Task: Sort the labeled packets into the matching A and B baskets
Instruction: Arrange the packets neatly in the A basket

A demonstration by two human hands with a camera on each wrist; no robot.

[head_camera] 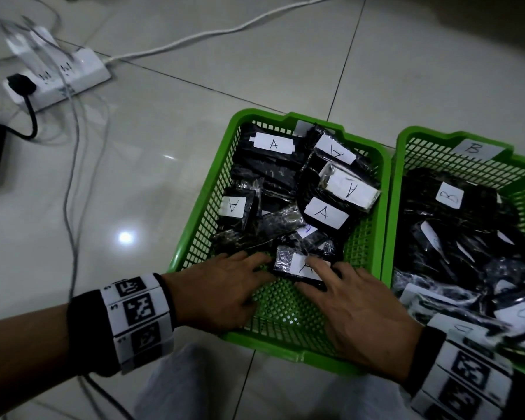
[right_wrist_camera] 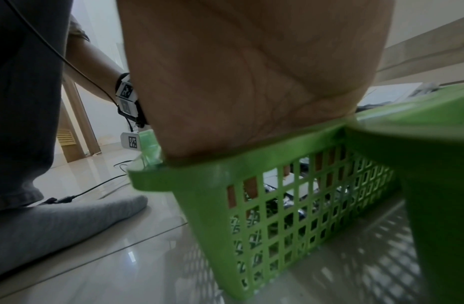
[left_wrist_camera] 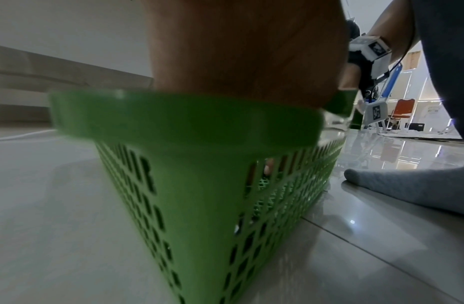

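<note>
Kneeling before two green baskets on a tiled floor, with both hands reaching into the A basket. Matters most now: a packet with an A label, lying flat on the mesh floor at the near end of that basket, exactly between the two hands.

From the left hand, lies at about 2 o'clock, with only the fingertips meeting its left end. From the right hand, lies at about 10 o'clock, and is covered more: two fingers rest across the label. Seems therefore the nearer and better placed hand for a lift.

Long axis of the packet: across the view, from about 9 o'clock to 3 o'clock, slightly lower at the right end. Letter A standing upright toward 12 o'clock, partly hidden by the fingers.

Both hands spread and fairly straight, pressing or touching, not clamped on anything. Cannot tell whether the right thumb hooks under the near edge.

Is already in the matching basket, so probably only needs pushing toward 12 o'clock onto the heap of other A packets. Stands at 3 o'clock, rim against rim: the B basket, full of its own packets.
</note>
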